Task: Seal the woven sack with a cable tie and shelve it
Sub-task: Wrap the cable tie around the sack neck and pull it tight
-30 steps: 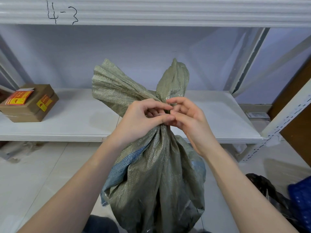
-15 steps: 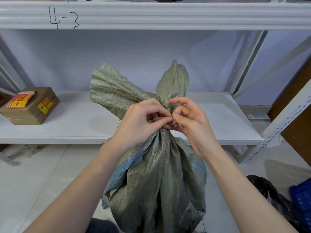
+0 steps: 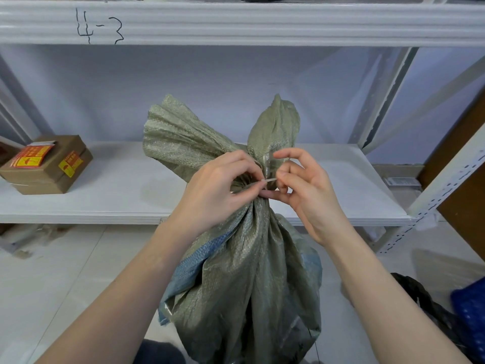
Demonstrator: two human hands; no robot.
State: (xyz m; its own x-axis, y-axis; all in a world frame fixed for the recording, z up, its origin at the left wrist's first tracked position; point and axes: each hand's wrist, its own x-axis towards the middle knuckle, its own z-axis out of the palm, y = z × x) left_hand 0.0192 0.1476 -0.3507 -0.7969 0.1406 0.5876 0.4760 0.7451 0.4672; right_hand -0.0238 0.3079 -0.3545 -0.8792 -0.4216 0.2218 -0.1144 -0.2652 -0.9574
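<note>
An olive-green woven sack stands upright on the floor in front of the white shelf, its neck gathered and its top flaring out above. A pale cable tie circles the neck, with a short stretch showing between my hands. My left hand pinches the tie against the neck with thumb and forefinger. My right hand pinches the tie's free end from the right, its other fingers spread. Most of the tie is hidden by the cloth and my fingers.
A taped brown cardboard box with red and yellow stickers sits at the shelf's left end. An upper shelf beam marked "4-3" runs overhead. Slanted shelf uprights stand at the right. A black bag and something blue lie on the floor lower right.
My right hand has drawn slightly to the right and opened its upper fingers, exposing a short length of the cable tie between the two hands. The sack stays in place.
</note>
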